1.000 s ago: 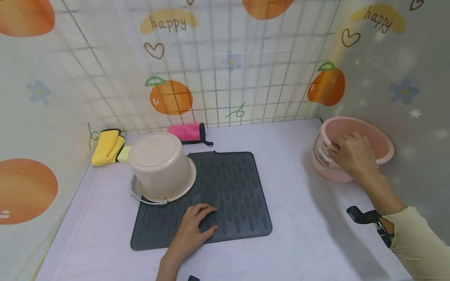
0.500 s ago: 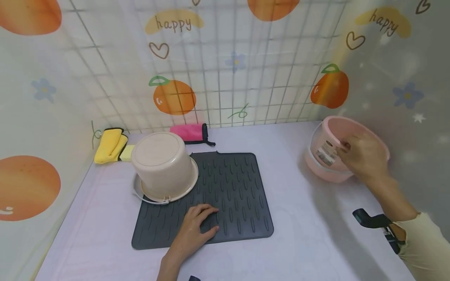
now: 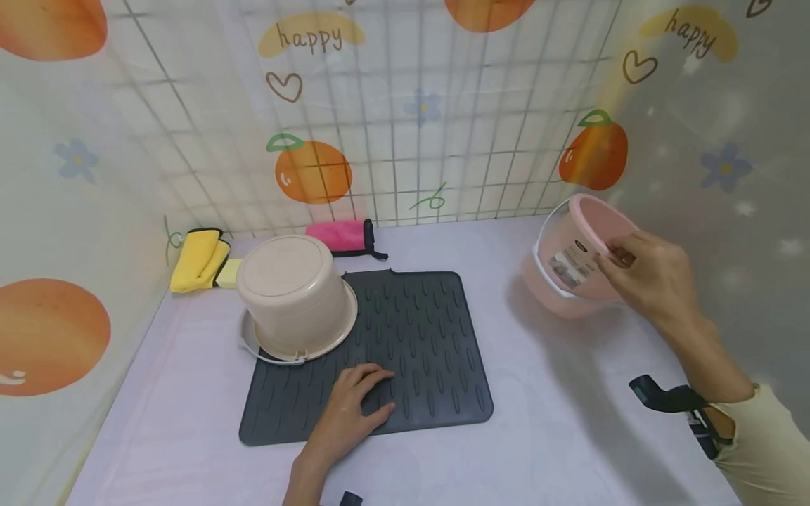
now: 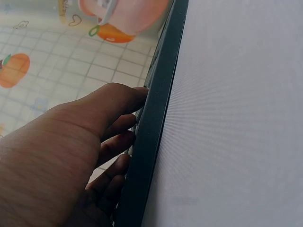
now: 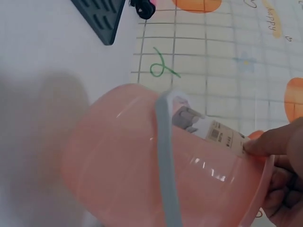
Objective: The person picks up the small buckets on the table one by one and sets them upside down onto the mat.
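While perhaps lifted, one pink bucket (image 3: 585, 280)

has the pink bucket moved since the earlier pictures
Yes. In the head view, the pink bucket, gripped by the right hand, has moved left, closer to the right edge of the dark mat.

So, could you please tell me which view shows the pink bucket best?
The head view: the pink bucket is fully in frame, partly behind the right hand. The right wrist view crops it at the bottom; the left wrist view, only part at the top.
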Tool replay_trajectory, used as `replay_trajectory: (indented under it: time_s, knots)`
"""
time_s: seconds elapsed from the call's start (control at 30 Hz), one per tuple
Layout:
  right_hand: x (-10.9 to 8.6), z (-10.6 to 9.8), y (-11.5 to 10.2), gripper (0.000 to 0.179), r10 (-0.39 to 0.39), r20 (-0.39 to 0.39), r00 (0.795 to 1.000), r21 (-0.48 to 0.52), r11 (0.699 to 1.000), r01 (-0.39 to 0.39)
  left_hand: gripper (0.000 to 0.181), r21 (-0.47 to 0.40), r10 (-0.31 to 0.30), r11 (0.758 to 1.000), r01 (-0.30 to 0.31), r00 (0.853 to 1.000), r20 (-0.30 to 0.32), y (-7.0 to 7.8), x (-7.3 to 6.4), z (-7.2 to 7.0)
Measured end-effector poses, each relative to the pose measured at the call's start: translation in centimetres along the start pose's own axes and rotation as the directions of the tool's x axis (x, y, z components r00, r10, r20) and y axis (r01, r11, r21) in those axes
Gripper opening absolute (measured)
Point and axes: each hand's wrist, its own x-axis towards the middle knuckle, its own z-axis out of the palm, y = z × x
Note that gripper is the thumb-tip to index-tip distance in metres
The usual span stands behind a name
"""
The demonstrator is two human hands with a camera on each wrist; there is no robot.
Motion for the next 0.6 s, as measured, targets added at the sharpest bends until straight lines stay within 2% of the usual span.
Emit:
replay_trajectory:
  time_s: [0.3, 0.5, 0.6]
  knots:
    - [0.1, -0.2, -1.3, 0.023, 0.077, -0.032, 0.997, 0.080, 0.994, -0.074, 0.049, 0.012, 0.003, 1.000, -0.003, 1.000, -0.002, 0.1, 0.1, 0.0]
    - [0.2, 0.0, -2.9, 0.026, 0.173, -0.007, 0.985, 0.150, 0.974, -0.170, 0.048, 0.038, 0.025, 0.999, -0.024, 1.000, -0.010, 0.4, 0.2, -0.3]
    - [0.2, 0.2, -3.6, 0.029, 0.209, 0.013, 0.978, 0.179, 0.962, -0.208, 0.046, 0.032, 0.015, 0.999, -0.015, 1.000, 0.002, 0.8, 0.3, -0.5]
